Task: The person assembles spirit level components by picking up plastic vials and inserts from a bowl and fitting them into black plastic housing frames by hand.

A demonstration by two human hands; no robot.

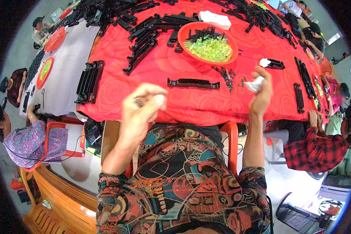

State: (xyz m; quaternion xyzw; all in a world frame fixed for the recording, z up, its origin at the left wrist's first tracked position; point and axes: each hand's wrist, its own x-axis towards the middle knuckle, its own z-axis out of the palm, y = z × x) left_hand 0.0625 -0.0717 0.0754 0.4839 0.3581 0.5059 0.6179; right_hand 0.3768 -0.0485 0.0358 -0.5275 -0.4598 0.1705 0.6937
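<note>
My left hand [142,105] is raised over the near edge of the table, fingers curled in toward the thumb and smeared by motion. Something whitish shows at its fingertips; I cannot tell whether it is held or worn. My right hand [261,93], also raised, has its fingers closed on a small white, shiny, crumpled-looking piece [255,84]. Between and beyond the hands, a long black plastic part [193,83] lies crosswise on the red cloth [163,109]. Small black pieces [227,78] are scattered near my right hand.
A red bowl [235,54] holds yellow-green and black small pieces. Near it sit a white box [214,19] and a black part with a white blob [275,64]. Long black parts are stacked at left [89,82] and right [298,98]. Other people sit at both sides.
</note>
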